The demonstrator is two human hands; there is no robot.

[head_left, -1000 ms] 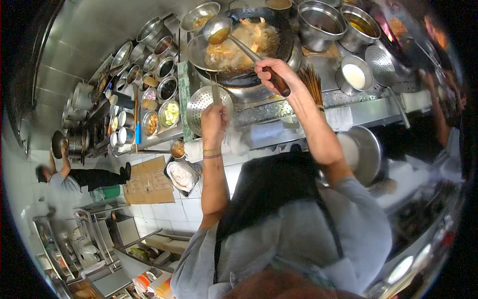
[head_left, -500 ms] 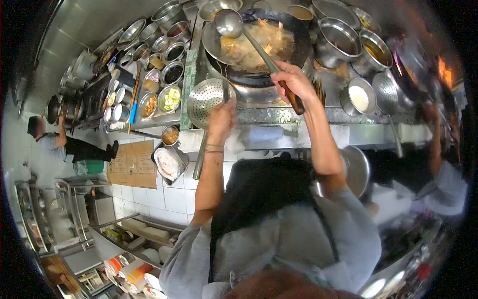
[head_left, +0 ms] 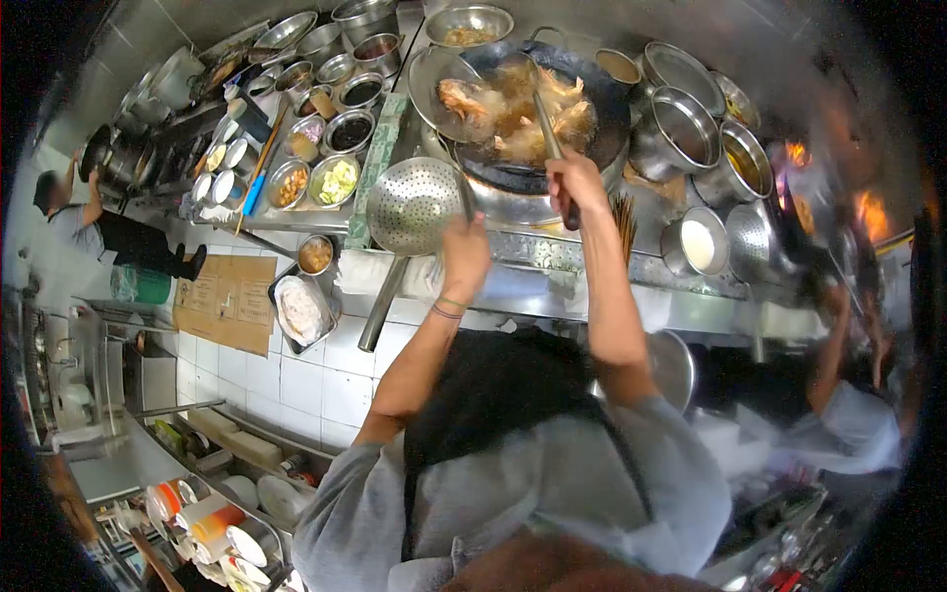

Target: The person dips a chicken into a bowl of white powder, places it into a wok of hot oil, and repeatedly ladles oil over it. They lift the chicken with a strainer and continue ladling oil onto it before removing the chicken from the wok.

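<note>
A black wok (head_left: 614,94) holds bubbling oil with large golden fried pieces (head_left: 562,120) in it. My left hand (head_left: 466,259) is closed on the handle of a wire strainer (head_left: 426,83), which hangs over the wok's left side with a golden piece (head_left: 469,99) on it. In my right hand (head_left: 577,185) is the ladle (head_left: 546,123), its shaft slanting into the wok and its bowl hidden among oil and food. Just left of my left hand, a perforated skimmer (head_left: 414,209) rests at the counter edge, its handle pointing toward me.
Bowls of ingredients (head_left: 335,180) fill the left counter. Metal pots (head_left: 675,128) and a pot of white contents (head_left: 698,242) stand right of the wok. Flames (head_left: 872,212) rise at far right, near another person's arm (head_left: 831,331). Another person (head_left: 84,212) works at far left.
The ladle bowl has gone from above the strainer down into the wok. A golden piece now shows on the strainer, and more pieces show in the oil. The camera view has shifted slightly.
</note>
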